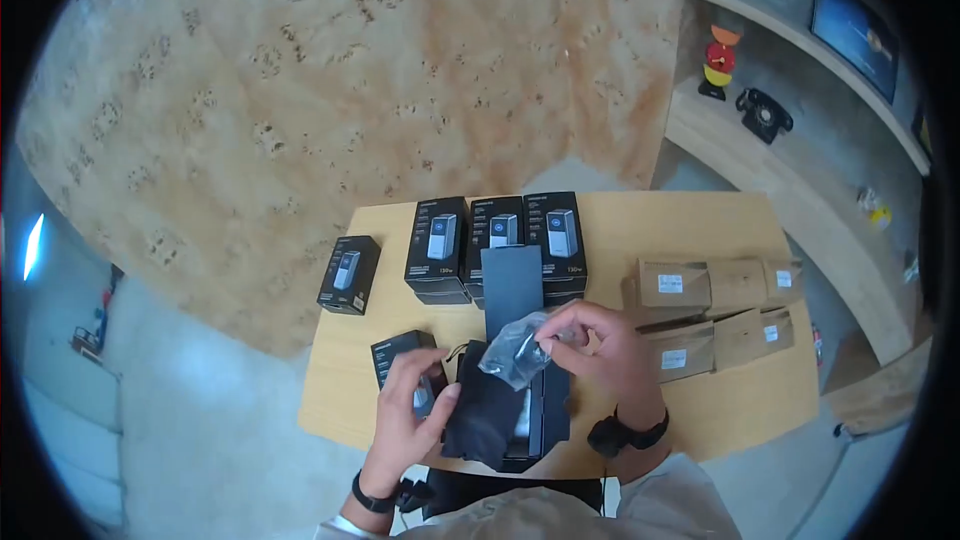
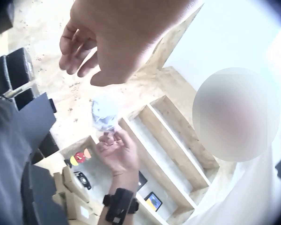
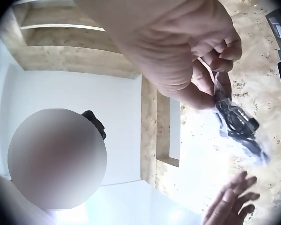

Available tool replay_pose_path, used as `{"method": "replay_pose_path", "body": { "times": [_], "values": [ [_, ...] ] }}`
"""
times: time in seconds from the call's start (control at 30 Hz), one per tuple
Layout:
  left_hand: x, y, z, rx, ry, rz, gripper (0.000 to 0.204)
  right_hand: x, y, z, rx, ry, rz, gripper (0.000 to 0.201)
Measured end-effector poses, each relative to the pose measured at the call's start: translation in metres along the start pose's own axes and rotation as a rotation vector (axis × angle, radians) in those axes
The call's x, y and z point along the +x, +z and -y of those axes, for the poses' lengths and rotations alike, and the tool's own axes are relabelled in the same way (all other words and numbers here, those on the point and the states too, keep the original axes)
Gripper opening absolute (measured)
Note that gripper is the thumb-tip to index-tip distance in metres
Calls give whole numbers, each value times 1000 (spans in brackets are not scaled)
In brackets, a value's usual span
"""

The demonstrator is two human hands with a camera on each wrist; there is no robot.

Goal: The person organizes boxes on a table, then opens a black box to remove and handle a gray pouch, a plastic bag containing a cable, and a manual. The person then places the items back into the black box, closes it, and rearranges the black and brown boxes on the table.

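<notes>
My right hand [image 1: 603, 350] pinches a clear plastic bag [image 1: 512, 358] by its top, above an open black box. Inside the bag, black coiled cable [image 3: 241, 123] shows in the right wrist view. My left hand [image 1: 405, 420] is apart from the bag, fingers spread and loosely bent, holding nothing. Below the bag, a dark cloth pouch [image 1: 478, 425] lies over the left part of the open box [image 1: 557, 415]. The box's lid flap [image 1: 512, 280] stands up toward the far side. A closed black box [image 1: 392, 348] sits partly hidden behind my left hand.
Several black printed boxes [image 1: 436, 245] stand in a row at the table's [image 1: 700, 228] far side. Another black box [image 1: 347, 275] is at the left edge. Several brown cartons [image 1: 672, 285] sit at the right. Curved shelves [image 1: 830, 195] hold a black telephone [image 1: 764, 115].
</notes>
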State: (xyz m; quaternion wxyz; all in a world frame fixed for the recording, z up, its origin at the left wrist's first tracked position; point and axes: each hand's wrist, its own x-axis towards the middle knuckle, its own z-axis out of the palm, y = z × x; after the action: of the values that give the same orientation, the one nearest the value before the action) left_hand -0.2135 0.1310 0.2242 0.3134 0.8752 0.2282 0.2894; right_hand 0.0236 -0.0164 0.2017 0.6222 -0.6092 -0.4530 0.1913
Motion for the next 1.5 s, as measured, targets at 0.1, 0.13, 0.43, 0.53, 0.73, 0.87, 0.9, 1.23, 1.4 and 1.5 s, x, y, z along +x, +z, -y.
{"method": "replay_pose_path", "body": {
  "times": [0.1,0.13,0.43,0.53,0.73,0.87,0.9,1.23,1.4,1.5],
  "values": [
    [36,10,-20,-128,92,88,44,-1,2,3,-47,-47,61,19],
    [48,13,-20,-138,86,93,44,2,4,4,-53,-36,61,19],
    [73,29,6,-378,164,190,13,6,15,9,-227,-40,51,20],
    [74,31,17,-386,184,164,10,4,24,9,-246,-35,37,24],
    [73,21,21,-392,159,92,9,15,27,21,-219,-15,-73,28],
    [70,17,15,-416,107,-28,11,24,30,20,-298,-151,-32,28],
    [68,16,14,-408,101,-61,11,25,32,21,-286,-172,-42,27],
    [71,24,26,-442,83,-26,20,25,40,12,-196,-91,-27,30],
    [74,25,25,-408,95,-95,29,39,40,21,-362,-410,-75,28],
    [74,22,22,-332,136,-101,33,36,39,17,-362,-386,-16,24]
  ]
}}
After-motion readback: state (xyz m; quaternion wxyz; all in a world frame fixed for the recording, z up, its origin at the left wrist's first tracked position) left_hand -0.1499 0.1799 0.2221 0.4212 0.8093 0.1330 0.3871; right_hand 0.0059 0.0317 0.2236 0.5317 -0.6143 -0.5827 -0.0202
